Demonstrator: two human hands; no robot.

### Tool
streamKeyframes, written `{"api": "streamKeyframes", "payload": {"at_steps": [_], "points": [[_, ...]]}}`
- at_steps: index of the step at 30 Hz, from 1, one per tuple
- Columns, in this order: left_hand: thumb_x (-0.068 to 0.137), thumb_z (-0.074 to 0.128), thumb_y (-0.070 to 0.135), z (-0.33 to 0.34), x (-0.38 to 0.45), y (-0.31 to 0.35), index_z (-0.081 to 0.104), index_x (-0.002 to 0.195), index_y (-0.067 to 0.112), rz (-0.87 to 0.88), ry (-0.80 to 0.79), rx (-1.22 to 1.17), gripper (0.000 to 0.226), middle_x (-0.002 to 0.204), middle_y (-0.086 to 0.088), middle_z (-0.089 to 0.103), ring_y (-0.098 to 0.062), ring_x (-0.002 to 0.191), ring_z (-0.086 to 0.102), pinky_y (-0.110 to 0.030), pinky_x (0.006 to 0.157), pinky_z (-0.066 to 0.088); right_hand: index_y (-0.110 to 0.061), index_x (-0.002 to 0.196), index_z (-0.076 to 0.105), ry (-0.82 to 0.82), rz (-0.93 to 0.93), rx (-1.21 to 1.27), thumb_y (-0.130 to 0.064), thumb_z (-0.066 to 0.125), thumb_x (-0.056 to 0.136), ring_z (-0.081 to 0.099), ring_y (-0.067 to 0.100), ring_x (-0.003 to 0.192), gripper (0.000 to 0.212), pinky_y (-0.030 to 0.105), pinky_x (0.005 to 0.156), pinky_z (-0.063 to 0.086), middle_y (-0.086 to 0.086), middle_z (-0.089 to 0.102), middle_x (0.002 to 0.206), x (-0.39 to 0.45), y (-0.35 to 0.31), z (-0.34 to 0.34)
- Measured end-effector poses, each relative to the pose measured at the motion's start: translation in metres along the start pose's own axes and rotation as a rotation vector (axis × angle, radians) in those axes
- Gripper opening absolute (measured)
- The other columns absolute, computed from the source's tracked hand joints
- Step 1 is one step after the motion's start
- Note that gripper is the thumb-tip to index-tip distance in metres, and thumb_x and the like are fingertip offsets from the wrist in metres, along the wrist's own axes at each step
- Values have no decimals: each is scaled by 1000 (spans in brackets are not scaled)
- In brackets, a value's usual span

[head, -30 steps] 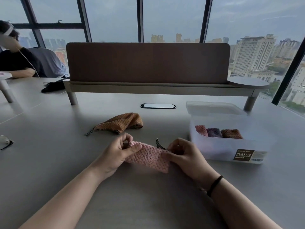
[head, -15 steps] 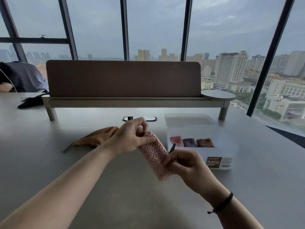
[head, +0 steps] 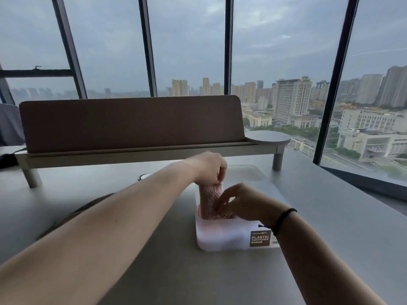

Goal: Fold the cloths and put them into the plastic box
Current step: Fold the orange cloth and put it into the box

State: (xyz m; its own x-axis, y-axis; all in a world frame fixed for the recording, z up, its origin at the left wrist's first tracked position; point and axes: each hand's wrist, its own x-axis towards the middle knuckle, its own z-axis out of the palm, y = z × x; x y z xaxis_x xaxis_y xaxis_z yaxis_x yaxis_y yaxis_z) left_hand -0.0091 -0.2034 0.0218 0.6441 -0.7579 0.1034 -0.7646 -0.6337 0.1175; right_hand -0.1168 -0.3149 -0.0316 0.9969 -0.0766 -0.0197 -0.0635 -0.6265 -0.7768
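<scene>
Now both hands grip the folded pink cloth [head: 210, 200] upright in the plastic box [head: 222, 237]: left hand [head: 210, 167] pinches its top, right hand [head: 239, 201] clasps its side.

We were in a high-rise office. Shared grey tabletop [head: 330, 227] with a brown privacy divider [head: 132, 122] mounted on a raised shelf [head: 143, 154] across it, the usual open-plan workstation screen. Round side platform [head: 267, 137] at the shelf's right end. Cable grommet [head: 144, 176] was set into the tabletop near the divider. Floor-to-ceiling windows [head: 187, 45] with dark frames ran behind the desk and along the right side. View outside was city towers [head: 293, 97] well below and level with us, under an overcast sky.
</scene>
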Motion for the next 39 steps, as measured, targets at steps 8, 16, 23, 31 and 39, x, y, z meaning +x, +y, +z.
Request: {"api": "streamKeyframes", "payload": {"at_steps": [8,16,23,31,39], "points": [[75,70,3,48,12,-3,72,83,21,-31,-177,180,20,89,1,69,-23,79,67,-21,50,38,4,115,62,-234,117,-545,-1,45,90,45,21,79,30,24,51,28,20,61,97,24,-3,11],[80,68,8,71,12,-9,68,76,19,-30,-180,156,12,90,-4,73,-25,81,68,-22,59,42,-9,86,60,-269,165,-800,-18,49,92,41,21,54,15,26,47,28,11,52,72,37,3,10],[80,63,14,41,-29,-11,61,66,20,57,240,-159,16,68,5,61,-18,70,57,-25,59,43,-16,84,72,103,51,-596,-36,63,88,55,19,70,22,25,53,39,3,60,73,5,-37,-3],[85,62,49,75,-153,-151,57,125,24,-568,445,-92,48,127,-6,60,-30,117,56,-38,95,48,-27,91,72,305,-308,-408,-50,58,85,64,18,80,28,28,66,48,-6,66,78,-27,-78,105],[86,65,44,119,-238,-213,67,101,28,-646,489,-125,23,108,2,71,-22,104,64,-36,83,54,-35,129,55,170,-267,-454,-48,51,86,49,17,119,45,32,97,38,-9,55,120,7,-37,203]]}}
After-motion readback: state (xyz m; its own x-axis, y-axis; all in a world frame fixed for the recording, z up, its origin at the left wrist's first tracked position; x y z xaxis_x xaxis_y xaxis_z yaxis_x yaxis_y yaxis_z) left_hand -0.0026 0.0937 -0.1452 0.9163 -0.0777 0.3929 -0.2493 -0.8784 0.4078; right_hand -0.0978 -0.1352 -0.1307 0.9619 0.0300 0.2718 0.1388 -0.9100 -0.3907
